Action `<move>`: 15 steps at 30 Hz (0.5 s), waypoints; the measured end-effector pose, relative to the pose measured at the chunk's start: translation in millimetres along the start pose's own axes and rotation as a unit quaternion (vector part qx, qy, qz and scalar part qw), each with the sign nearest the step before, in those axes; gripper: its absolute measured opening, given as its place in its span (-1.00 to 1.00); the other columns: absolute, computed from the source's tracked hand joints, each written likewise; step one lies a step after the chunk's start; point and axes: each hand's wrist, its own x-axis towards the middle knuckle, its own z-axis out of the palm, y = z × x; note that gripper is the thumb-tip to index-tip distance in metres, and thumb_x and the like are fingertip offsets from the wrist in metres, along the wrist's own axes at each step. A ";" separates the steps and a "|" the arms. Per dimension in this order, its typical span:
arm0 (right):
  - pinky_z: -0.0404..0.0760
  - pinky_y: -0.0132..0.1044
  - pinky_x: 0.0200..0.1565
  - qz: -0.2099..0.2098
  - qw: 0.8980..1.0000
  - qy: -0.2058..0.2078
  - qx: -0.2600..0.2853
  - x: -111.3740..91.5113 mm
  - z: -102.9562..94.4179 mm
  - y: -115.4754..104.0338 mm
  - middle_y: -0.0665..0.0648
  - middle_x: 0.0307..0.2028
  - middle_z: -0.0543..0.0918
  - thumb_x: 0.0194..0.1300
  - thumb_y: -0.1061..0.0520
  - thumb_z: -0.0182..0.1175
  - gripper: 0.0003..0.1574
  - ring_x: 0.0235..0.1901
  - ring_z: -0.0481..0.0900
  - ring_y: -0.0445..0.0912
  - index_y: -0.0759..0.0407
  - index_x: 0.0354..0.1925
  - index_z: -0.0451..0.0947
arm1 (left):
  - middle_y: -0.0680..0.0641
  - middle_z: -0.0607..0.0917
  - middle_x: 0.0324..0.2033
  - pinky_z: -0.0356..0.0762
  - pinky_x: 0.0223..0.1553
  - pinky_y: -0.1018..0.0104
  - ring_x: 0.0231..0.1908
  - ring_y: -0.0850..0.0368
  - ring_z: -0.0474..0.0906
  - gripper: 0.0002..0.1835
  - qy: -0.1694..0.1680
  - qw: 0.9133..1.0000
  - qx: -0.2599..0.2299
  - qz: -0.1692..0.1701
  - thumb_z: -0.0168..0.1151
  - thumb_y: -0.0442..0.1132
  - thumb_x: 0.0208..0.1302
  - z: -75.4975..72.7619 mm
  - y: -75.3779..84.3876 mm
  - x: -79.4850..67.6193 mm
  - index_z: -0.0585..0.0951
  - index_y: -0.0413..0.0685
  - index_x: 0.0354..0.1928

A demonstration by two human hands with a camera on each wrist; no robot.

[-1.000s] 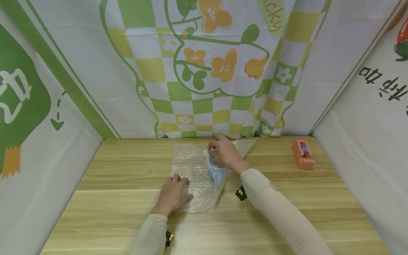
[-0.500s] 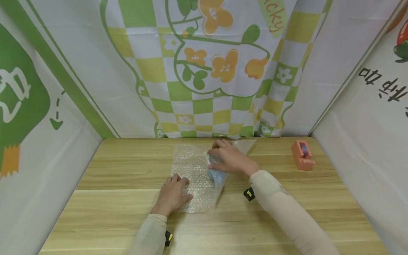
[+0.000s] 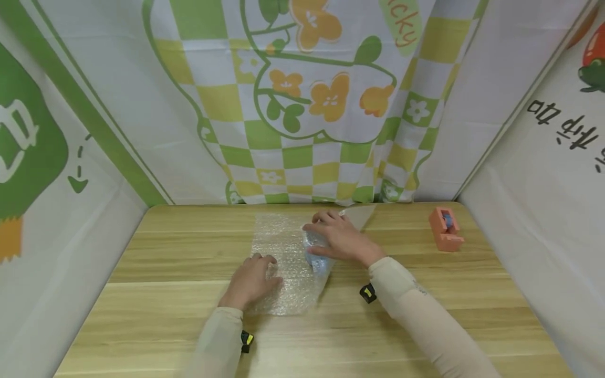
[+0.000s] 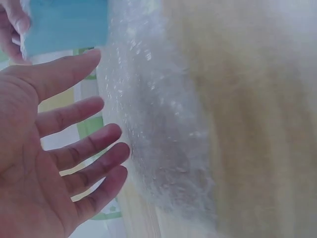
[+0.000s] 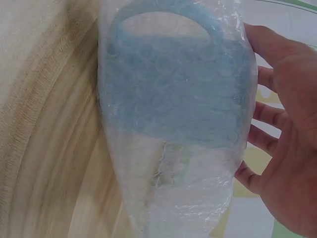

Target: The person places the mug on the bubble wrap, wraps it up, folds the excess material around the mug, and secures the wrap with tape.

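A wood-grain table (image 3: 170,252) runs between white side walls (image 3: 539,220) to a checked cloth (image 3: 302,157) at its far edge, its surface stretching left and right of the bubble wrap (image 3: 279,241). Toward the far side, the right hand (image 3: 343,237) grasps the bubble-wrapped blue object (image 3: 319,264); the left hand (image 3: 249,282), grasping nothing, is by the sheet's left side, while a tape dispenser (image 3: 445,236) stands far right.

"What did the right hand (image 3: 342,239) change in the last 1 second?"

"Its fingertips had been gathered at the top of the wrapped blue object (image 3: 315,262). Then thumb and fingers spread apart around it, and the wrist shifted to the right."

"And the left hand (image 3: 248,282)?"

"It moved slightly, forward or upward, I could not tell which. Also the head view turned somewhat, so the curtain (image 3: 304,157) slid leftward."
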 end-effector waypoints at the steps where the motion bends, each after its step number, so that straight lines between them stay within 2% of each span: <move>1: 0.40 0.29 0.21 0.002 1.000 -0.001 -0.003 0.1 0.8 0.2 0.18 0.28 0.45 0.39 -0.30 0.23 -0.29 0.29 0.34 0.13 -0.04 0.37 0.48 | -0.23 0.63 -0.09 0.59 -0.04 -0.13 -0.08 -0.19 0.57 -0.53 0.007 1.000 -0.008 -0.002 0.43 -0.08 0.25 -1.1 -1.0 2.2 0.64 -0.18 0.12; 4: 0.40 0.28 0.23 0.007 1.000 -0.008 -0.007 0.5 1.7 -0.2 0.16 0.29 0.43 0.41 -0.31 0.20 -0.28 0.30 0.34 0.13 -0.06 0.39 0.46 | -0.26 0.62 -0.04 0.57 -0.01 -0.15 -0.03 -0.23 0.55 -0.51 0.031 0.999 -0.037 -0.016 0.41 -0.11 0.29 -3.6 -5.5 10.6 0.60 -0.23 0.17; 8: 0.38 0.29 0.24 0.012 1.000 -0.015 -0.005 1.3 2.2 -0.9 0.17 0.31 0.42 0.42 -0.31 0.18 -0.28 0.31 0.33 0.13 -0.05 0.40 0.45 | -0.40 0.51 0.12 0.51 0.06 -0.25 0.09 -0.38 0.46 -0.41 0.063 0.994 -0.070 -0.051 0.37 -0.12 0.32 -5.9 -14.6 24.5 0.50 -0.31 0.28; 11: 0.38 0.29 0.23 0.011 1.000 -0.012 -0.003 1.2 3.2 -0.8 0.17 0.30 0.41 0.43 -0.30 0.18 -0.29 0.31 0.32 0.13 -0.04 0.39 0.45 | -0.51 0.36 0.24 0.44 0.12 -0.34 0.20 -0.50 0.33 -0.31 0.066 0.989 -0.105 -0.081 0.32 -0.12 0.36 -7.7 -20.7 34.1 0.35 -0.35 0.39; 15: 0.37 0.28 0.23 0.012 1.000 -0.010 0.001 0.4 3.5 -0.4 0.17 0.30 0.40 0.44 -0.28 0.18 -0.30 0.32 0.30 0.14 -0.03 0.39 0.45 | -0.57 0.18 0.35 0.31 0.23 -0.40 0.32 -0.56 0.17 -0.17 0.044 0.979 -0.168 -0.107 0.24 -0.09 0.43 -9.2 -27.6 45.2 0.10 -0.36 0.51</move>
